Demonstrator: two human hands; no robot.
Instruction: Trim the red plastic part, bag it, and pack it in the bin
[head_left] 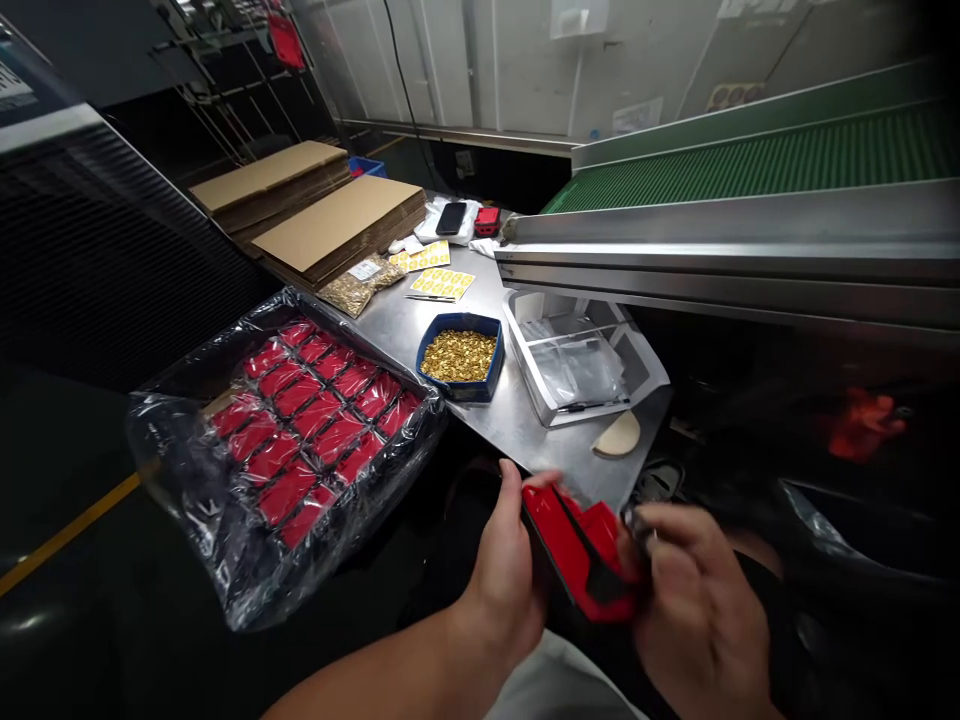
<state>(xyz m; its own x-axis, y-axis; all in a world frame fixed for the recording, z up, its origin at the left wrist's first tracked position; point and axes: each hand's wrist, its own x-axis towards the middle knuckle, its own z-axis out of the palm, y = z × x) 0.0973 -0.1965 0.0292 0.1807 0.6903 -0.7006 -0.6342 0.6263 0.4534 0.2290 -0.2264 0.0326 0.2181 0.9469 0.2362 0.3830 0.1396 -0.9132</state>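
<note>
Fingers of the left hand wrap the near left side of a red case, thumb laid along its top edge, so the case sits tilted, steadied from that side. The right hand closes on the case's other end, fingers curled over; motion blur smears them, and something small and dark seems pinched at the fingertips, though what it is cannot be made out. Both hands hold the case in the air just off the near corner of the steel table, above the lap, close to the body where both can work it.

On the table near that corner lies a pale rounded piece. Beyond it stands a clear plastic tray with clear film inside, and to its left a blue box heaped with small gold parts, both within easy reach. Off the table's left edge a large tray of red cases in rows rests inside a loose clear bag. Toward the far edge lie yellow sticker sheets, a bag of gold parts, flattened cardboard, and a phone. A green conveyor runs along the right.

The space under the conveyor is dark; a red blur there is unreadable. The case's underside is hidden.
</note>
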